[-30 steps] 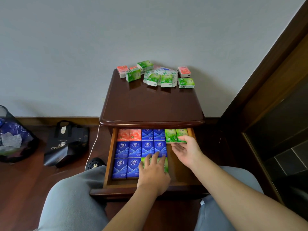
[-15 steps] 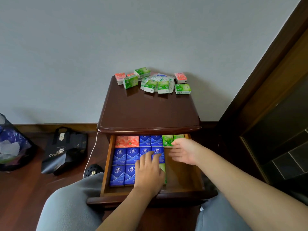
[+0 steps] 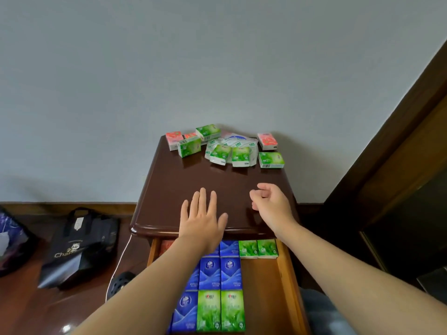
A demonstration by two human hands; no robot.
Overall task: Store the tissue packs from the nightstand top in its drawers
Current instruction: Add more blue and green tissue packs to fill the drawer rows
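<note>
Nearest me, the open drawer [image 3: 281, 274] holds rows of blue packs [image 3: 220, 273] and green packs [image 3: 220, 310]. Over the nightstand top [image 3: 169, 187] my left hand [image 3: 202, 220] hovers with straight, spread fingers; my right hand [image 3: 271, 204] is loosely curled, holding nothing. Farthest back, the loose tissue packs [image 3: 226, 147] (green and red) lie clustered by the wall [image 3: 217, 56].

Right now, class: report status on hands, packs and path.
Left hand open, right hand loosely curled, both empty. Tissue packs wait at nightstand back. Drawer open. Path clear.
</note>
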